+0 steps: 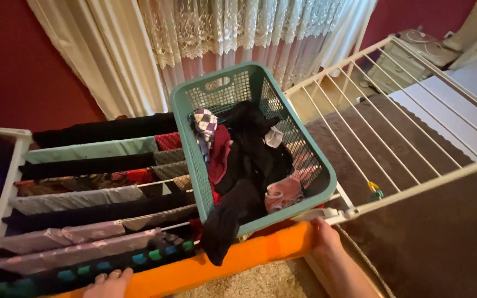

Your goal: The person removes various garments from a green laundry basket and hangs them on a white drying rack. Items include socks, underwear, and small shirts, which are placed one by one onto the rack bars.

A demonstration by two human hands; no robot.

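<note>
The rack's (6,221) left wing is filled with clothes. An orange cloth (238,259) is pinched at its ends by both the left hand (110,283) and right hand (324,238). The basket (305,165) remains half full.

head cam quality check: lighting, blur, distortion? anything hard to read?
Head view: warm, dim indoor light, colours heavily saturated; the green basket and its dark clothes lose detail in shadow. Wide-angle bending shows in the drying rack rails. Left hand is cropped at the bottom edge and soft; right hand on the orange cloth is fairly sharp. No strong glare.
</note>
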